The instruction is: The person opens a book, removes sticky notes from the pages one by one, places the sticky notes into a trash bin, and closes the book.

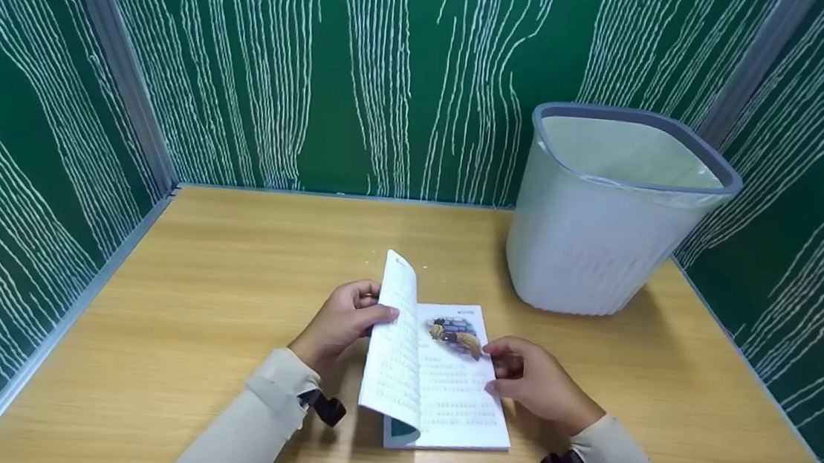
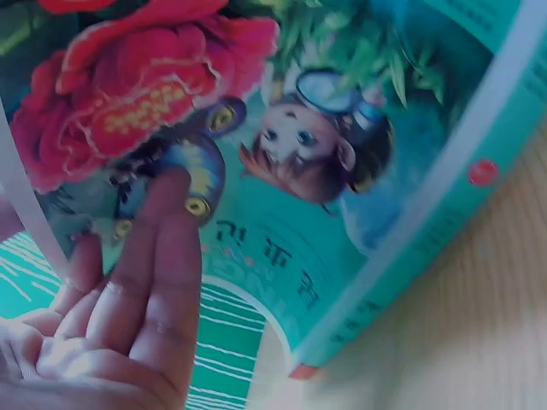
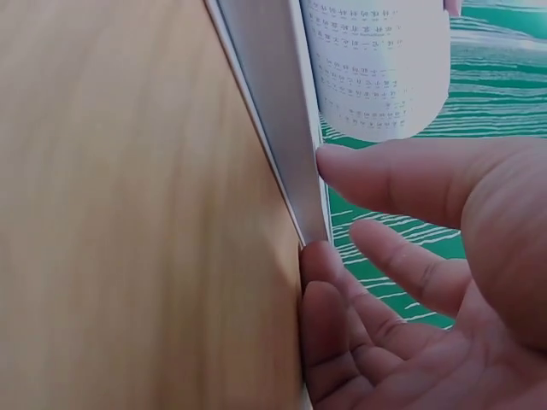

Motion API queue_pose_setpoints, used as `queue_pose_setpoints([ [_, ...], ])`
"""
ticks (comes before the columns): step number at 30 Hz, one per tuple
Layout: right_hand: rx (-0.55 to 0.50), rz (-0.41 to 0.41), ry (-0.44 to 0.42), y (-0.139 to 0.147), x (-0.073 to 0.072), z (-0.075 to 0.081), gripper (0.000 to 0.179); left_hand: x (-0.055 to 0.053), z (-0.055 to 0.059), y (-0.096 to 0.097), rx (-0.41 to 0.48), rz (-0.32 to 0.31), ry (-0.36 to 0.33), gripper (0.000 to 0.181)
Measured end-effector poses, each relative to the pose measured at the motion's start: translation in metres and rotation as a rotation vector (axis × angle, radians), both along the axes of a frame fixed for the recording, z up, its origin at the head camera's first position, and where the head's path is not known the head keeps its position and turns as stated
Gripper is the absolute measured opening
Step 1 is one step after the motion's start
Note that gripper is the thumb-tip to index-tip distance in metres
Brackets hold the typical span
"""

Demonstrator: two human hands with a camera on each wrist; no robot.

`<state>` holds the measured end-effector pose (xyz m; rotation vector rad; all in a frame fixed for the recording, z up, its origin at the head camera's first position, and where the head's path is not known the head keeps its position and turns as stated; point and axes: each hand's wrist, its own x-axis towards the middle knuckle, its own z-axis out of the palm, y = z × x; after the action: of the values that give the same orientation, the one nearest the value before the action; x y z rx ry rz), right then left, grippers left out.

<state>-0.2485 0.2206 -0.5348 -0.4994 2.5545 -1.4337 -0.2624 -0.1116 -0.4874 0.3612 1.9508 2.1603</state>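
A paperback book (image 1: 460, 407) lies open on the table, its right page showing a picture above lines of print. My left hand (image 1: 344, 322) holds the raised left pages (image 1: 393, 357), thumb on the printed side and fingers behind. From the left wrist view, those fingers (image 2: 175, 239) lie against the illustrated cover (image 2: 299, 154), which has a red flower and a cartoon child. At the book's right edge, my right hand (image 1: 540, 384) grips with thumb and fingers. The right wrist view has the thumb (image 3: 385, 175) at the upper edge of the page block (image 3: 273, 111), fingertips low beside the table.
A white waste bin (image 1: 591, 232) with a grey rim and a liner stands at the back right of the wooden table (image 1: 254, 247). Green panels (image 1: 425, 76) with white wavy lines enclose the back and sides.
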Motion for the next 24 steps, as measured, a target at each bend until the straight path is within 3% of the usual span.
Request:
queue_pose_setpoints([
  [7,-0.011,0.005,-0.009,0.0,0.001,0.003,0.048,0.001,0.007,0.007,-0.048,0.034,-0.002,0.033],
  [17,-0.009,0.029,0.008,0.003,0.003,0.001,0.049,0.005,0.028,0.005,-0.142,0.045,0.106,0.029],
  [24,0.004,0.058,0.026,0.005,0.002,-0.001,0.048,0.003,0.02,0.01,-0.198,0.02,0.054,0.031],
])
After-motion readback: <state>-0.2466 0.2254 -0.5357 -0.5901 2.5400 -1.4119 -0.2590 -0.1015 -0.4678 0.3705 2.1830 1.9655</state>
